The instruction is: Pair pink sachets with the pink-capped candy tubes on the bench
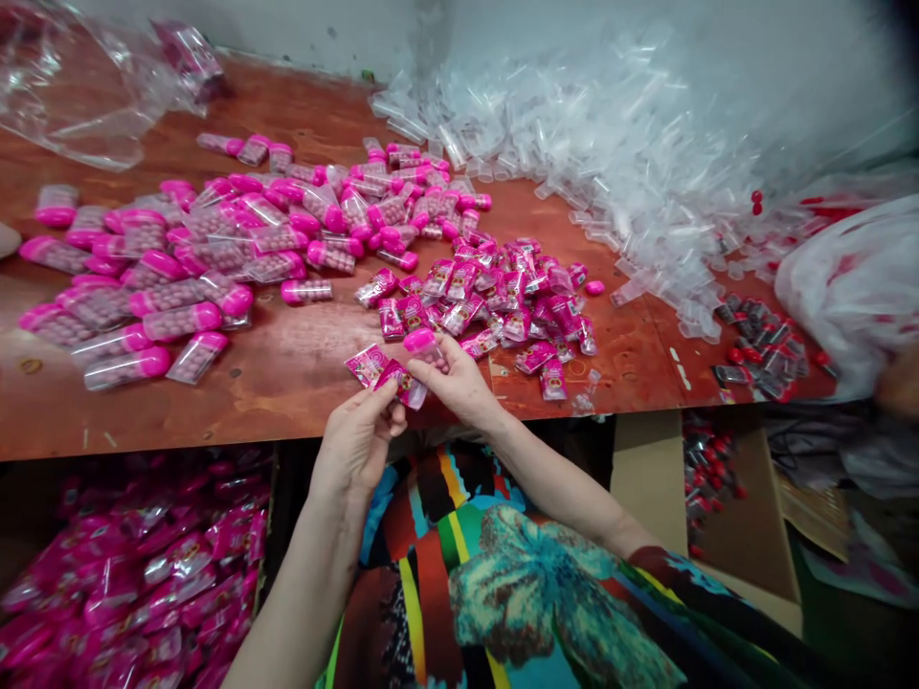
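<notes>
Tubes with pink caps (179,321) lie heaped at the left of the frame. In the middle, the left hand (357,433) has a shiny pink packet (400,383) in its grip. Just above it, a small pink-capped tube (424,345), cap to the upper left, sits in the right hand (463,385). Fingers (452,352) hide its low end; I cannot tell if tube and packet touch.

A pale grey-white wall (302,29) stands along the far side. The reddish-brown wooden bench (287,402) runs left to right before it, its middle catching a soft sheen.
</notes>
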Demonstrator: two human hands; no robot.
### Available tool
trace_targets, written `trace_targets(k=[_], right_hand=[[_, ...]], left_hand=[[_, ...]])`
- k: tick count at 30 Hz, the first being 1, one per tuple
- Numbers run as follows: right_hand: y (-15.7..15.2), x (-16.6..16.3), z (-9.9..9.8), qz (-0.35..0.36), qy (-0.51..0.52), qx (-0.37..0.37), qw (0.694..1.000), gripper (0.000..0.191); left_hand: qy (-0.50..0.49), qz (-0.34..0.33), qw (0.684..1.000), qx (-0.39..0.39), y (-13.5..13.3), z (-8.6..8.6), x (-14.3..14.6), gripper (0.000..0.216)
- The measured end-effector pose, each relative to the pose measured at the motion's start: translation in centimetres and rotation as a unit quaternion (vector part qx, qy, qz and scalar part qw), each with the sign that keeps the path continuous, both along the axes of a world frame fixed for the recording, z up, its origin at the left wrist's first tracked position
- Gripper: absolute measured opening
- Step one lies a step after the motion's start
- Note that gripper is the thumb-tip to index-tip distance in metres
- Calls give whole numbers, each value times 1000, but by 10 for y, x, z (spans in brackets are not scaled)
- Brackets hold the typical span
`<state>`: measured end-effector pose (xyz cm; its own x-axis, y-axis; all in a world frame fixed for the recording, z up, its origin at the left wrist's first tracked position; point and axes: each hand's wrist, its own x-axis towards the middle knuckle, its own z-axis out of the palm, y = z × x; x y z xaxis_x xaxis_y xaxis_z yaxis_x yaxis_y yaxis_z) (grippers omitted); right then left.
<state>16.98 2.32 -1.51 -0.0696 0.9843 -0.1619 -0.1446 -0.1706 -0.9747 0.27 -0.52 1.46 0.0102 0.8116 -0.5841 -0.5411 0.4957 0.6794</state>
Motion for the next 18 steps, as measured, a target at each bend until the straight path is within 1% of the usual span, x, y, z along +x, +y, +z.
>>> trace_targets(k=[2,4,6,8,11,15,18], right_hand=[[-5,2,-1,-9,47,-15,999,71],[-15,4,-1,6,87,-23,996,73],[-28,6,1,28,100,-25,994,72],[-41,6,3,38,88,-22,995,72],[-53,2,3,26,63,-13,998,72],[-54,-1,-3,9,41,-4,999,68],[-52,1,-6,4,36,-13,999,65]], left_hand=[[-10,26,1000,-5,0,-1,0,34],[-12,59,998,-13,1,-3,0,31],[-11,84,996,-24,3,-5,-1,30],[-16,97,995,-34,5,-5,-1,29],[-29,98,993,-51,7,-4,1,27],[-56,103,990,-83,7,-1,2,22],[-66,98,990,-75,7,-2,0,25]])
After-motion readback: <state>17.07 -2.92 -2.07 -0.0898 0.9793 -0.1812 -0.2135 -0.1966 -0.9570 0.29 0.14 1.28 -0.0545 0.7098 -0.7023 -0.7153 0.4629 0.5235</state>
